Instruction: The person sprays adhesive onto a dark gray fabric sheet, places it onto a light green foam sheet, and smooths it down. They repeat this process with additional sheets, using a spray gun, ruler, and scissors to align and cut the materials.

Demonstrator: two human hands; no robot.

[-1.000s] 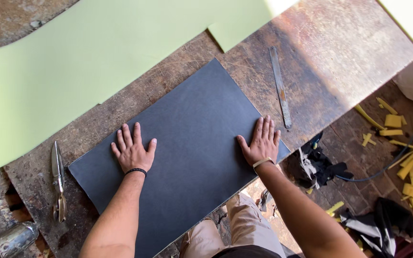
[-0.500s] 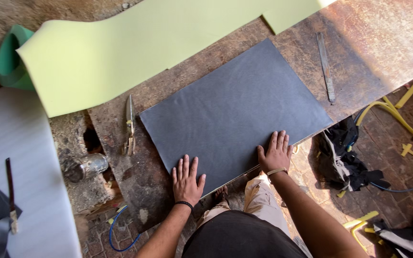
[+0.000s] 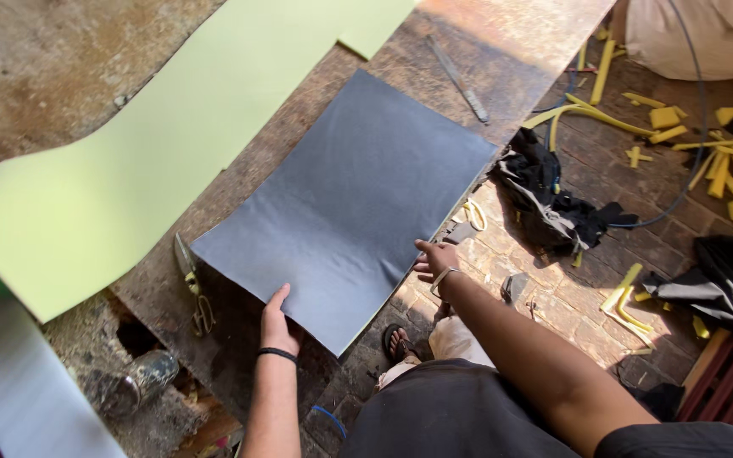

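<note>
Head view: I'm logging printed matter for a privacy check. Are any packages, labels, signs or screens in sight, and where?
None in view. The left hand and right hand grip a plain dark grey sheet on the worn table; the light green sheet beside it is also unmarked.

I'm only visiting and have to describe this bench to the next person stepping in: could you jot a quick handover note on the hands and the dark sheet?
Left hand: gripping the near edge of the dark grey sheet, thumb on top.
Right hand: at the sheet's right edge, where it overhangs the workbench; fingers touch the edge, no clear grip visible.
Sheet: lies mostly flat on the bench, near corner past the bench edge.
Nearby: scissors left of the sheet, a metal ruler beyond it, a light green foam sheet along the far side.
Done: sheet is laid out. No cuts or marks visible on it.
</note>
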